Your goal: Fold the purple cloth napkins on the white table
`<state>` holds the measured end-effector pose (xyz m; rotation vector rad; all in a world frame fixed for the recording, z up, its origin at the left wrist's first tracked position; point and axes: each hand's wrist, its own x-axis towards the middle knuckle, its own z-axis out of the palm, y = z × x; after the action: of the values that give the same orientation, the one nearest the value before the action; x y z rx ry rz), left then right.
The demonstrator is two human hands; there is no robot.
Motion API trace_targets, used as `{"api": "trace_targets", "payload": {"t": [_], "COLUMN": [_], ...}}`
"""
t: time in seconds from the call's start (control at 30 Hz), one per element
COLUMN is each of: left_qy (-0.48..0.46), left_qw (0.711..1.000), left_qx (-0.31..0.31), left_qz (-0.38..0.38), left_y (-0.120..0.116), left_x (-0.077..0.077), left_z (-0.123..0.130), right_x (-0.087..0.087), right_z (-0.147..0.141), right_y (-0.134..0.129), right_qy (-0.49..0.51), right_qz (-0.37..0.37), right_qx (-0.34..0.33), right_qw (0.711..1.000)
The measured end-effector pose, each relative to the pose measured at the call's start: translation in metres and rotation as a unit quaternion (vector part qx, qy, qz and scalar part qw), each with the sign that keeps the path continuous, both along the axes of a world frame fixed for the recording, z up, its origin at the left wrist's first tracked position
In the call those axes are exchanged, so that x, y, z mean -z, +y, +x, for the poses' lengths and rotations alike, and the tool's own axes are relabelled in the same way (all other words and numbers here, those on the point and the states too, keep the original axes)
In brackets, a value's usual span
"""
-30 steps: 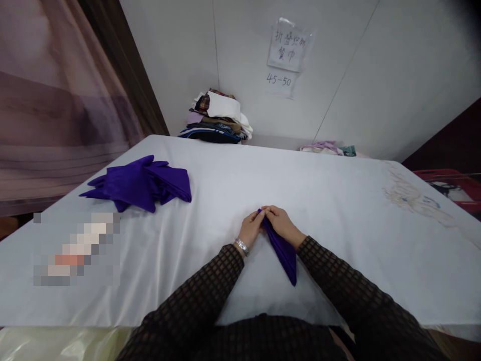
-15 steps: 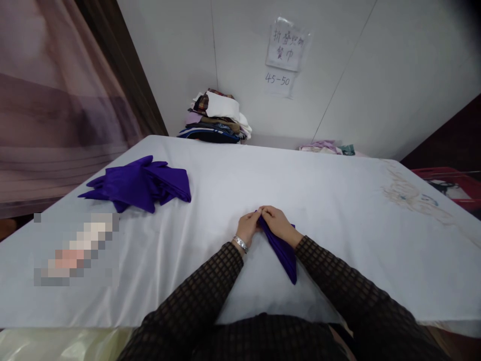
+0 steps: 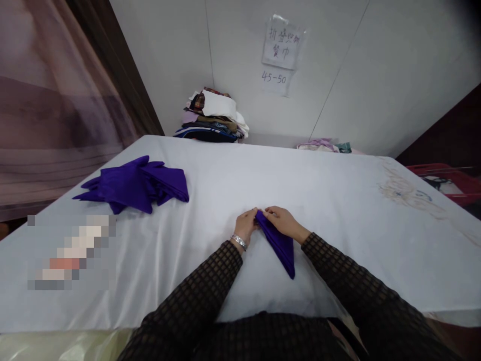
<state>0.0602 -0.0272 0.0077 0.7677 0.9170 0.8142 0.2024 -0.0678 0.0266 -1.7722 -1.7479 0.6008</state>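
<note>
A purple cloth napkin [image 3: 280, 245], folded into a long narrow triangle, lies on the white tablecloth close to my body, one sharp point aimed at me. At its far end my left hand [image 3: 246, 225], with a silver bracelet at the wrist, pinches the tip between thumb and fingers. My right hand [image 3: 282, 220] is bent over the right side of that same end, its fingertips closed on the cloth beside the left ones. The underside of the fold is hidden. Further left on the table sits a loose pile of purple folded napkins [image 3: 130, 185].
A stack of folded clothes [image 3: 216, 118] stands by the wall behind the table, with more cloth [image 3: 323, 145] to its right. Handwritten paper signs [image 3: 280, 47] hang on the wall. A red basket [image 3: 451, 175] is at the right, a curtain [image 3: 67, 100] at the left.
My right hand has slid a little to the right and lifted off part of the fold, so more of the napkin's upper end shows. My left hand keeps its pinch on the tip.
</note>
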Motion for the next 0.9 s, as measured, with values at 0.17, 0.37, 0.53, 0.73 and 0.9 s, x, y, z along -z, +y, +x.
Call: {"api": "trace_targets", "payload": {"t": [0.17,0.37,0.53,0.73,0.9], "left_qy": [0.000,-0.001,-0.006,0.025,0.175], "left_qw": [1.000,1.000,1.000,0.999,0.966], "left_qx": [-0.004,-0.004,-0.009,-0.020,-0.008], "left_qz": [-0.002,-0.007,-0.005,0.022,0.191], "left_y": [0.000,0.000,0.000,0.004,0.012], "left_x": [0.000,0.000,0.000,0.003,0.010], "left_z": [0.000,-0.001,-0.001,0.000,-0.005], "right_x": [0.004,0.009,0.013,0.018,0.019], "right_z": [0.012,0.021,0.030,0.041,0.044], "right_y": [-0.006,-0.012,-0.017,-0.025,-0.035], "right_qy": [0.005,-0.011,-0.054,-0.150,-0.165], "right_qz": [-0.010,-0.002,0.018,0.018,0.016], "right_qx": [-0.006,0.003,-0.003,0.013,0.020], "right_qw": [1.000,1.000,0.998,0.988,0.986]}}
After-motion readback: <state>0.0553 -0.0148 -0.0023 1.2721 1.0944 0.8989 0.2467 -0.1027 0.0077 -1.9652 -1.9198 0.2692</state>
